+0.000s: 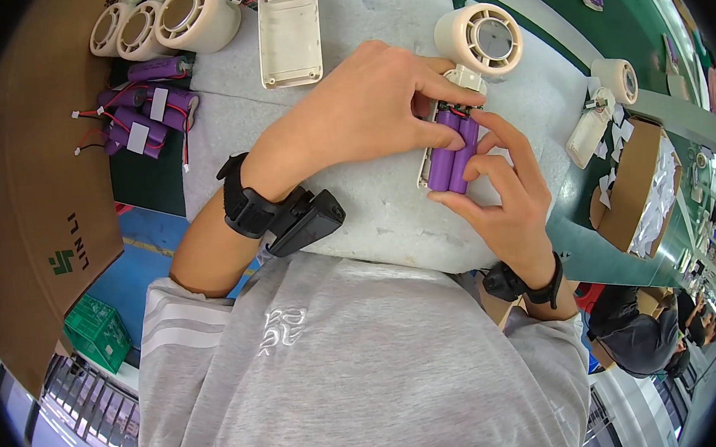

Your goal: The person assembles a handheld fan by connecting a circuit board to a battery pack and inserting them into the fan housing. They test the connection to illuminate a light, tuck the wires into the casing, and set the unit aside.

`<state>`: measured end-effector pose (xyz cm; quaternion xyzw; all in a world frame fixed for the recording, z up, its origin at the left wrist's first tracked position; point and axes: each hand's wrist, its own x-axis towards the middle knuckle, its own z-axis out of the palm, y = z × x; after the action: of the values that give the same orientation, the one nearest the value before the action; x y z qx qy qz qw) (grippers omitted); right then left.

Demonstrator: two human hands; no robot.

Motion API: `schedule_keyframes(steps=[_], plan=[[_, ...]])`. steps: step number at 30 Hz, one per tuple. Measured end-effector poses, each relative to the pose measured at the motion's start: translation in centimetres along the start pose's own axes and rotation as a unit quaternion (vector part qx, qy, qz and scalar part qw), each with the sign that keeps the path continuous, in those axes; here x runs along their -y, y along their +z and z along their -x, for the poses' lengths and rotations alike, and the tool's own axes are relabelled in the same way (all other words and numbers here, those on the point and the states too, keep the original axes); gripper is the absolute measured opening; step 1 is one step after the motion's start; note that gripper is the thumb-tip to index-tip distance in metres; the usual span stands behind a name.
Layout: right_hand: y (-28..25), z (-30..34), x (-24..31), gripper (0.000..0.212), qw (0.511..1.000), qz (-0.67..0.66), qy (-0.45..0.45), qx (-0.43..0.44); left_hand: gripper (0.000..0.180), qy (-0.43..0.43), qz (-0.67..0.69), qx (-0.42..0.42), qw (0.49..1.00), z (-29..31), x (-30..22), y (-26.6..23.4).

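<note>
A cream handheld fan lies on the padded white sheet, its round head [486, 38] away from me and its handle shell [424, 172] uncovered. Two purple cylindrical batteries [453, 153] sit side by side in that handle, with red and black wires at their far end. My left hand [373, 100] comes across from the left, its thumb on the batteries and its fingers closed about the fan's neck. Curled round the batteries' right side is my right hand [506, 186], thumb at their near end, a fingertip by the wires. Part of the wiring is hidden by fingers.
An empty cream handle shell [290, 40] lies beyond my left forearm. Several fan heads [195, 19] and purple battery packs [147, 114] with loose wires are at far left, beside a large cardboard box [42, 164]. Rightward are another fan [591, 134] and an open carton [645, 184].
</note>
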<state>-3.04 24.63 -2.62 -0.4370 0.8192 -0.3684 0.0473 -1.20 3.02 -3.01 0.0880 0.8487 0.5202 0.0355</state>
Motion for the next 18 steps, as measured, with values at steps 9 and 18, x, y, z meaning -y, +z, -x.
schedule_keyframes(steps=[9,18], plan=[[-0.2,-0.3,-0.6,0.038,0.999,-0.04,-0.006,-0.008,0.042,-0.012,-0.02,0.014,1.0,-0.1,-0.4,-0.2],[-0.4,0.0,-0.1,0.046,0.998,-0.006,0.057,0.014,0.043,-0.018,-0.002,-0.008,1.0,-0.4,0.1,0.3]])
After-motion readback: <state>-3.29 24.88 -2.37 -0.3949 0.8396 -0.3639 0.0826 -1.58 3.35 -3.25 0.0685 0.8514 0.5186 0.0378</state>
